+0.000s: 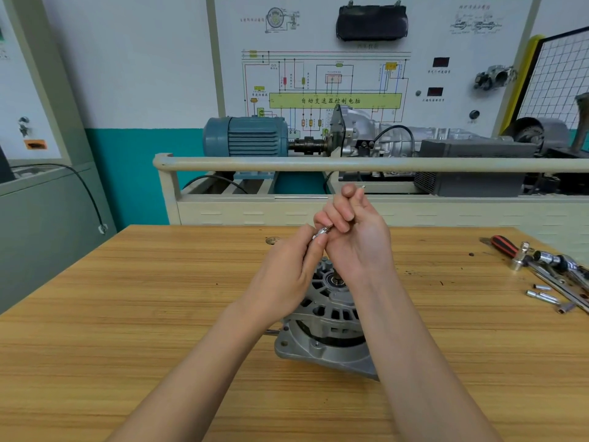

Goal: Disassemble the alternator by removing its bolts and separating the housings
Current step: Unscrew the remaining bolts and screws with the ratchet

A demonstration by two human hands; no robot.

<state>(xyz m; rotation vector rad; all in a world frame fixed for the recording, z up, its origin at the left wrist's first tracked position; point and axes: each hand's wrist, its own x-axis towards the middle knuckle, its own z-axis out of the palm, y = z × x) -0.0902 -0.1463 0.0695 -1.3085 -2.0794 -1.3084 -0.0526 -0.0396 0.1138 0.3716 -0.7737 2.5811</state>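
While both hands, left [283, 275] and right [353, 237], pinch what looks like a small silver socket [322, 232] above the grey cast-aluminium alternator [325, 327], a slip could drop it.

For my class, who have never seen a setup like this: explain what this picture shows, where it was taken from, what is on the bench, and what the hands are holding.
There is one picture, from a camera worn on the person's head, looking forward and down. No robot is involved, only two bare hands. The left hand pinches a small silver metal piece, perhaps a socket. The right hand curls round a thin metal rod that sticks out to the left. Below them, on the wooden table, stands the grey alternator. At the far right lie a red-handled tool, a ratchet and small sockets. Behind stands a training bench with a blue motor.
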